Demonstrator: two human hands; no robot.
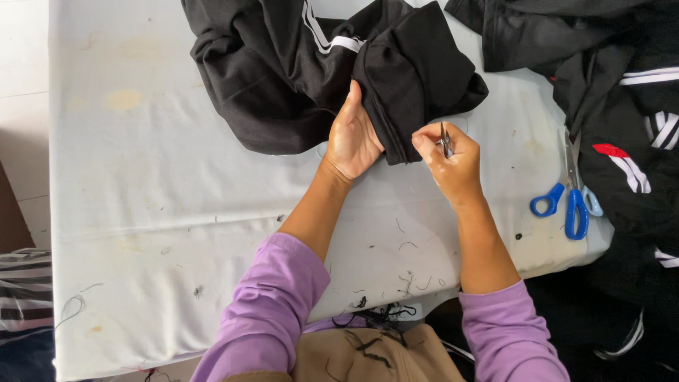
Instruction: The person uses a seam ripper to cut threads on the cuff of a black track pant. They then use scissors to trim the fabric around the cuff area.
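Landmark: the black garment (283, 78) with white stripes, bunched at the far middle of the white surface (163, 177); every place below is told from it.

Left hand: my left hand (351, 138) sits at the garment's near edge, closed on a folded hem, thumb on top of the fold and palm underneath, so the cloth is pinched and held up off the surface.

Right hand: my right hand (453, 163) is just right of that same fold, curled nearly closed around small metal thread snips (445, 139). The blades stand up between thumb and forefinger, their tips beside the hem edge; I cannot tell whether they touch the cloth, as the view is too small there.

Garment state: rumpled and folded over itself, the gripped hem turned toward me, the rest lying flat on the surface beyond my hands.

Scissors: blue-handled scissors (573, 191) lie well to the right of the garment, near the surface's right edge, blades pointing away from me, untouched.

Second pile: more black striped clothing (622, 106) is heaped to the right of the garment, spilling over the surface's right side.

Thread scraps: short dark thread ends (407, 283) are scattered on the surface nearer to me than the garment, between my forearms.

Sleeves: purple sleeves (272, 311) are pushed up on both my arms.
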